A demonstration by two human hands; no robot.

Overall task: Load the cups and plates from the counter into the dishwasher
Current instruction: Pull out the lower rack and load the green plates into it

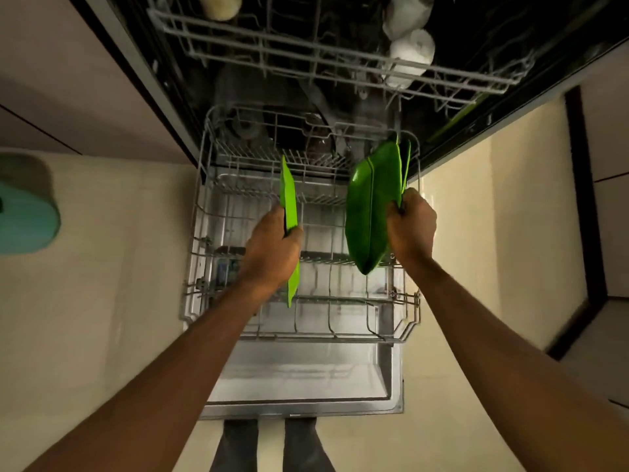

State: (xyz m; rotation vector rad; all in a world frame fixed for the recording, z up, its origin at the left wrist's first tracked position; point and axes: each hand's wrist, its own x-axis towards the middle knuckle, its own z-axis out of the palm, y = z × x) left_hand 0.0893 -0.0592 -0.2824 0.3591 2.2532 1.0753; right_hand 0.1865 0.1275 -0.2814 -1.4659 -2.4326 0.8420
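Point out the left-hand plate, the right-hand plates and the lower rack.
left plate (288,192): head view, upper green face.
right plates (369,206): head view, front plate's face.
lower rack (340,338): head view, front rail.

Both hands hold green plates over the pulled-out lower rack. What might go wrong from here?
The right hand grips stacked plates by one edge; one may slip and fall. The left hand holds a single plate edge-on above the lower rack; it could miss the tines and tip over.
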